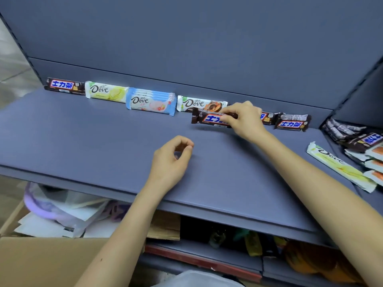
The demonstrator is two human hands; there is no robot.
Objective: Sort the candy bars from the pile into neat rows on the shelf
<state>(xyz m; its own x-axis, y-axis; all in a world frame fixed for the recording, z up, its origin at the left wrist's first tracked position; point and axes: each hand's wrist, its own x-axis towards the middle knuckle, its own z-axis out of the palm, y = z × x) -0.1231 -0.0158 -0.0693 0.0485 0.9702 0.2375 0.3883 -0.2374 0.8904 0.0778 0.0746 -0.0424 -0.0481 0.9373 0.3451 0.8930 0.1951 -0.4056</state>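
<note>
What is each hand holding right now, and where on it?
Right hand pinches the brown candy bar by its right end; left hand, curled, holds nothing.

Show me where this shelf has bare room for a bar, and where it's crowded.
Free: the front strip of the shelf, from the back row of bars to the front edge, left of the left hand. Crowded: the back row, the Snickers bar in the right hand, and the pile at right.
</note>
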